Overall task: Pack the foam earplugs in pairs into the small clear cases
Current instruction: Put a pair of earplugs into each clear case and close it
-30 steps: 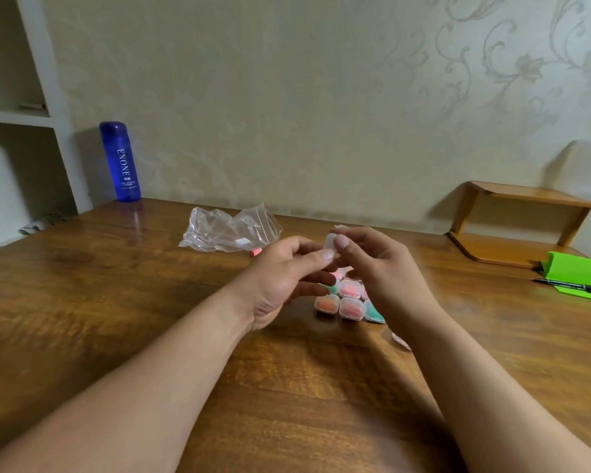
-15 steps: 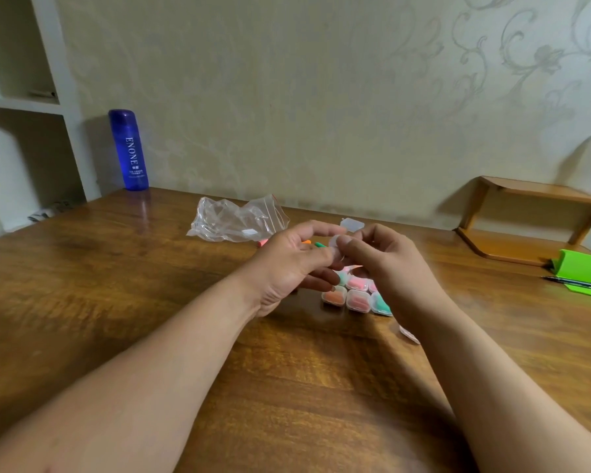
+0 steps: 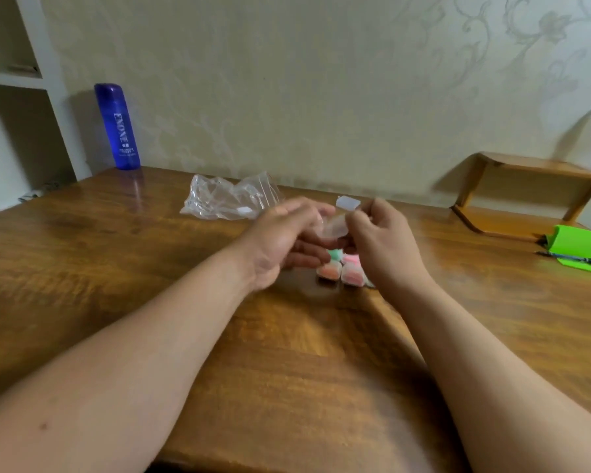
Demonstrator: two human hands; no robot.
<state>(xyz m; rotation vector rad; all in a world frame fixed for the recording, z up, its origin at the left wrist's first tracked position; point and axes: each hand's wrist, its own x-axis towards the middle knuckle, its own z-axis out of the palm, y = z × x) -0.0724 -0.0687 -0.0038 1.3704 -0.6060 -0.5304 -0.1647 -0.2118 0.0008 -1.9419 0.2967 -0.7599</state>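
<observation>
Since half a second ago the left hand (image 3: 284, 238) has loosened. Its thumb and forefinger, then pinched together on the case, now lie stretched out and motion-blurred. Whether its fingertips touch the case cannot be told.

The right hand (image 3: 382, 244) pinches the small clear case (image 3: 335, 227) between thumb and curled fingers, above the table, at three o'clock of the left hand. The case is translucent, milky, round-cornered and tilted. Blur hides whether its lid is up and whether anything is inside.

A cluster of filled cases (image 3: 340, 269) lies on the wooden table (image 3: 116, 274) at six o'clock of the held case. Orange, pink and green foam show through their walls. The right hand hides part of the cluster. A second clear case (image 3: 348, 202) lies flat on the table at twelve o'clock of the held one.

A crumpled plastic bag (image 3: 229, 201) lies at ten o'clock of the hands. Farther out on the same bearing a blue bottle (image 3: 118, 128) lettered ENONE stands upright against the wall. A green folder (image 3: 582, 245) with a pen (image 3: 574, 260) on it lies at three o'clock, and a wooden desk shelf (image 3: 526, 196) at two o'clock.
</observation>
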